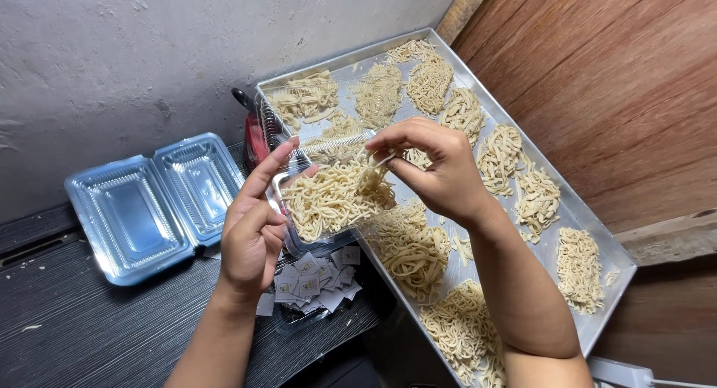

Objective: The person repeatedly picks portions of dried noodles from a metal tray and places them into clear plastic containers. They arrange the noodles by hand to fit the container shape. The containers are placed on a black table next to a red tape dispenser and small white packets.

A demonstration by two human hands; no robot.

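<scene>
Noodles (336,197) fill a clear plastic clamshell container (287,182) held at frame centre. Left hand (250,235) clamps the container's near edge from seven o'clock. Right hand (441,168), at three o'clock, pinches strands together above it. Metal tray (597,242) of noodle portions lies beneath; an empty clamshell (149,205) sits at nine o'clock.

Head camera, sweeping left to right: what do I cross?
Empty clear clamshell box → left hand holding a clear box of noodles → right hand pinching noodle strands → metal tray of noodle heaps → wooden board.
</scene>
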